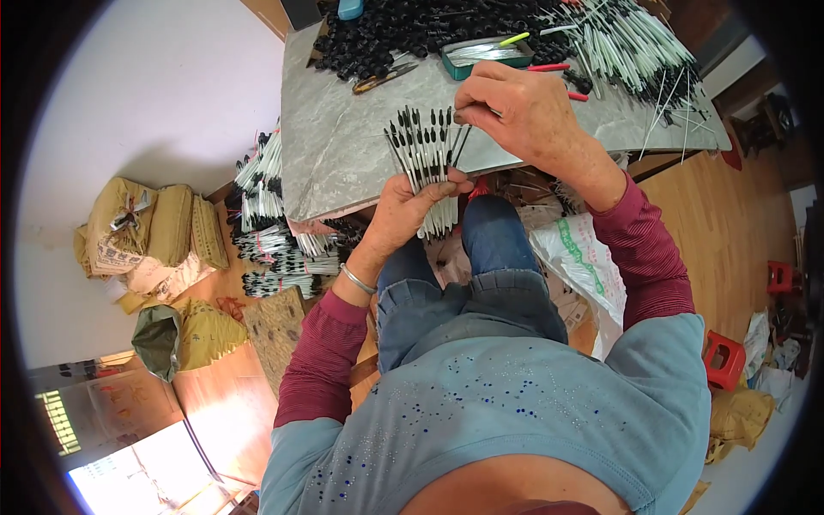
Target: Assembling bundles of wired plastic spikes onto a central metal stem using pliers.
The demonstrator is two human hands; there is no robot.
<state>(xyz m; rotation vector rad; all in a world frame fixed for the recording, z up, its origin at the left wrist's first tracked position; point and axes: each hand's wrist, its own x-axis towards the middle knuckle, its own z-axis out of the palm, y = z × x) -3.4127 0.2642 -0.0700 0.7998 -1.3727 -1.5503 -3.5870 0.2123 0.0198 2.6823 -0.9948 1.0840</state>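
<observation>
My left hand [403,210] is closed around a fanned bundle of slim white pen-like sticks [421,154] with black tips. The bundle stands roughly upright at the table's front edge, above my lap, and its lower ends show under my fingers. My right hand [528,107] is at the bundle's upper right, thumb and fingers pinched together. Just below that pinch, thin dark sticks [462,144] lean outward from the bundle. Whatever lies between the right fingertips is too small and covered to make out.
On the grey marbled table [335,146] lie a heap of black parts [386,34], a green tray [487,56] of thin pieces, scissors [384,79] and a pile of loose white sticks [635,43]. Tied stick bundles [279,249] are stacked on the floor left. A white plastic bag [584,262] hangs right of my knees.
</observation>
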